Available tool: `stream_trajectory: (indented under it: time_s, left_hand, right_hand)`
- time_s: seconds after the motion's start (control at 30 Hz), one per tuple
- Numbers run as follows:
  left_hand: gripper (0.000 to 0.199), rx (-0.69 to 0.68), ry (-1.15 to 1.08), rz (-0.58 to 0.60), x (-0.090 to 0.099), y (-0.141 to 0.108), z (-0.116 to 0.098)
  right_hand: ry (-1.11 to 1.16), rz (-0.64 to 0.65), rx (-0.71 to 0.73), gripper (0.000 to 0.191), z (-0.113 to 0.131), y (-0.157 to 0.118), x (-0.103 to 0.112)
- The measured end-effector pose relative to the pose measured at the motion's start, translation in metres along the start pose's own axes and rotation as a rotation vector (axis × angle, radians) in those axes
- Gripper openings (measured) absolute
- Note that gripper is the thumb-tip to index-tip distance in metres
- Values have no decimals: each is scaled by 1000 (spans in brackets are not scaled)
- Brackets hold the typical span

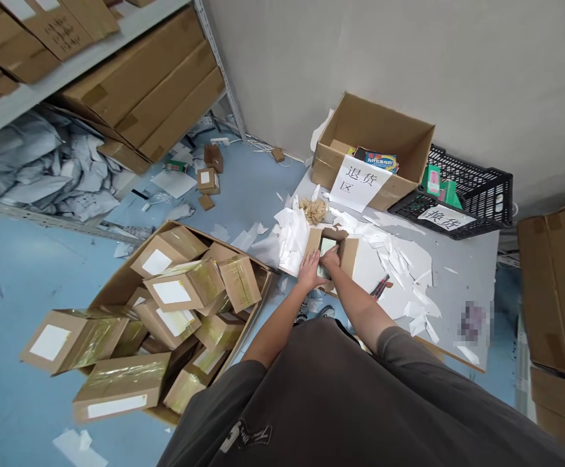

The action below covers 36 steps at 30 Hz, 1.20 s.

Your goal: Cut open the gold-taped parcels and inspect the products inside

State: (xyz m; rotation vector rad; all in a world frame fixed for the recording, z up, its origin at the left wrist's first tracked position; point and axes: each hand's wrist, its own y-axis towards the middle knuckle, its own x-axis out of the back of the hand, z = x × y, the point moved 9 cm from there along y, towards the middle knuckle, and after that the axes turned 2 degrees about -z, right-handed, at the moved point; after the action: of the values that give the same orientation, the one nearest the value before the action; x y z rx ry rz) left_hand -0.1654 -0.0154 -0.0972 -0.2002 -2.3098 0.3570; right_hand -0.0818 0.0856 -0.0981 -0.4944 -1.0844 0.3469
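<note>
A small opened cardboard box (350,254) stands at the near edge of the table, its flaps spread. Inside it lies a pale green item (327,246). My left hand (310,269) rests on the box's left side, fingers stretched out over the flap and rim. My right hand (331,257) reaches into the box and touches the pale item; its fingers are bent and partly hidden, so a firm hold cannot be made out. Torn white paper (292,237) and a crumpled brown wad (313,211) lie beside the box.
Behind are a large open carton (328,162) with a paper sign and a black crate (503,194) with green boxes. Red-and-black cutters (381,287) lie right on the table. A big carton (267,285) of taped parcels stands at left, shelves (141,26) beyond.
</note>
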Motion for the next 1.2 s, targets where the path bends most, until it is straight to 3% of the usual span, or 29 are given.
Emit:
stream_trajectory:
  time_s: [0.13,0.23,0.33,0.47,0.6,0.67,0.77,0.93,1.07,1.2]
  left_hand:
    - [150,81,41,-2,6,0,-1]
    - [150,123,57,-23,16,-1,-2]
    - [151,100,68,-36,28,-3,-3]
    - [144,87,110,-25,42,-5,0]
    - [141,84,195,-8,48,-2,-4]
    - [141,93,235,0,48,-2,-7]
    - [137,98,292,-7,49,-6,-15]
    - [113,45,411,-40,61,-20,-38]
    - [80,-159,434,-135,69,-18,-92]
    - [66,-420,390,-81,39,9,-171]
  right_hand:
    - [11,26,-179,115,-7,-14,14]
    - [59,-35,-92,107,1,-30,46]
    - [130,-120,29,104,-7,-51,85]
    - [387,-237,145,111,-54,-71,137]
    - [842,-281,233,107,-126,-72,161]
    - [1016,-292,248,100,-162,-67,157]
    - [1097,-285,206,94,-202,-55,130]
    - [1041,-164,225,100,-218,-32,69]
    - [1003,-108,232,102,-225,-21,43]
    - [908,-89,297,90,-233,-23,39]
